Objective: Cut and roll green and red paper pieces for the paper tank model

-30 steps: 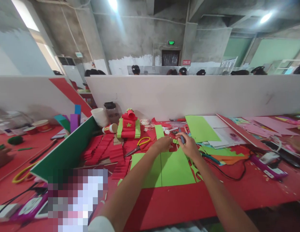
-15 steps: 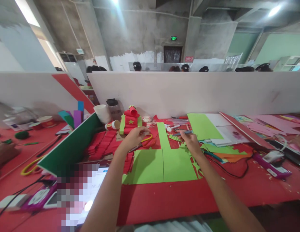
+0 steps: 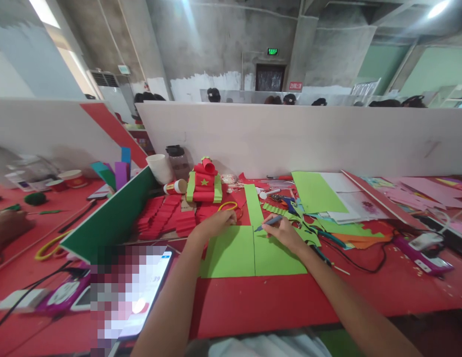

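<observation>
My right hand (image 3: pixel 281 230) is closed around a grey-blue pen (image 3: pixel 268 223), its tip by the top of the dark line that runs down a large green sheet (image 3: pixel 231 255). At the sheet's upper left edge rests my left hand (image 3: pixel 221 222); its fingers are bent and partly hidden, and whether they grip anything does not show. A narrow green strip (image 3: pixel 253 203) extends back from the sheet between my hands. Yellow-handled scissors (image 3: pixel 228 205) lie just behind my left hand.
A red and green paper model (image 3: pixel 205 183) stands behind folded red strips (image 3: pixel 160 213). At the left are a green board (image 3: pixel 115 213) and a phone (image 3: pixel 152 292). On the right lie green scraps, another green sheet (image 3: pixel 318 193), a cable and a purple power strip (image 3: pixel 420 253). Another person's hand (image 3: pixel 9 230) shows far left.
My right hand has brought the pen down and left to the green sheet's line. My left hand has come down from above the scissors to the sheet's edge. The view has shifted slightly.
</observation>
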`<state>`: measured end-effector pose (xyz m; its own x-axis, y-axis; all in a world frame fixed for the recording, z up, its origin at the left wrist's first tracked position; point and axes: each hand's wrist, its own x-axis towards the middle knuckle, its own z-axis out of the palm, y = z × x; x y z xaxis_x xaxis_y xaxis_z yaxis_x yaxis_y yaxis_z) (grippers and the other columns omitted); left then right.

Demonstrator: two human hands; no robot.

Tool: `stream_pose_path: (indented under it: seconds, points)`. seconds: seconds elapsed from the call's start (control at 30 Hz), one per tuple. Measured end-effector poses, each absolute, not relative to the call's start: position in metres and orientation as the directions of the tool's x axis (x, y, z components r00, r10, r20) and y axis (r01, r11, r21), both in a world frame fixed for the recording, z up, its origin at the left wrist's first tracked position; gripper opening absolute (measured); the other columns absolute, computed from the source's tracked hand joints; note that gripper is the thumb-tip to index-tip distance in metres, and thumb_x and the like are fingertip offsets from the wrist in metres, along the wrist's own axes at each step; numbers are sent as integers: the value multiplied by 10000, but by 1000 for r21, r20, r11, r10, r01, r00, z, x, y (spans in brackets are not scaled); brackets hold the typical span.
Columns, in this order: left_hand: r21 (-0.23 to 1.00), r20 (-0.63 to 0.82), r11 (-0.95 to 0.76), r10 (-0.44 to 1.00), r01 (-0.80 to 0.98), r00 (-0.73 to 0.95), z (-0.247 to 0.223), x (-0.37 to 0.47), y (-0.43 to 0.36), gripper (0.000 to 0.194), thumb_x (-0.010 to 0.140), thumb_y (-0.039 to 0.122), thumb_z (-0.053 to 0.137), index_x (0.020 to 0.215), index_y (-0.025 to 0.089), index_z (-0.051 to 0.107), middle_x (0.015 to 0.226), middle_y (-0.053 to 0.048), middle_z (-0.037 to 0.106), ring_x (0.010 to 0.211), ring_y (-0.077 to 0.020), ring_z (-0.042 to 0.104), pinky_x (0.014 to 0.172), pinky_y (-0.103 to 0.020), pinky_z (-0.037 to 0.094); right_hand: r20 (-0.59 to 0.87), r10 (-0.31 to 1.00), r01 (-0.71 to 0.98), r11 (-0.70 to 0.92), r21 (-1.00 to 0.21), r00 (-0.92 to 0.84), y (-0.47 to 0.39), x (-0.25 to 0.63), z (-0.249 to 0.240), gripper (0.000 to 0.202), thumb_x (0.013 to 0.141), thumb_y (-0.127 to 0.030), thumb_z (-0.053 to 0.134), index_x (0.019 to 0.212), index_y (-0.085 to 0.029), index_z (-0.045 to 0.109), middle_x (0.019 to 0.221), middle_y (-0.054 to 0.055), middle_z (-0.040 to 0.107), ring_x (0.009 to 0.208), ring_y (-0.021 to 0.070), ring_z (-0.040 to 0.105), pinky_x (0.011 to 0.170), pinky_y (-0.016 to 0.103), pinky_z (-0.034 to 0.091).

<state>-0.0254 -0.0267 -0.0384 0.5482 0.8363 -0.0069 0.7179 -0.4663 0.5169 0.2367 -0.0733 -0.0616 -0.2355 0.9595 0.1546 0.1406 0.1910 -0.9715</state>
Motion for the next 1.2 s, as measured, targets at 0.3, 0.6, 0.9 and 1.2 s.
stream_pose_path:
  seconds: [0.3,0.6,0.9,1.2]
  points:
    - [470,-6,-542,787,697,617,-41,-27,-23,265,832,443,583,859,191,663,871,-47,631,745,-184,567,643,-285,412,115,971,100,138,-985,-207,-64,234,-73,246,784,-404,686,762,-175,598,663,-24,577,581,131,608,571,258,511]
    - [407,159,-497,865,766,476,-58,-27,-5,189,828,365,606,793,182,635,881,-49,614,697,-170,556,638,-282,403,163,964,110,189,-976,-210,-58,234,-75,235,799,-386,672,878,-164,674,680,7,655,568,139,613,563,262,495]
    - [323,204,-462,886,826,416,-60,-31,-3,156,843,339,623,852,185,646,955,-68,610,765,-188,601,730,-288,445,121,980,157,146,-977,-161,-57,231,-85,240,806,-381,656,884,-154,666,740,49,718,576,156,647,574,277,525]
    - [330,206,-436,899,838,386,-58,-32,-4,236,797,416,682,805,184,637,898,-51,597,740,-176,579,681,-267,435,127,976,200,162,-966,-179,-56,232,-87,242,810,-370,644,902,-149,679,775,60,733,605,161,659,599,275,525]
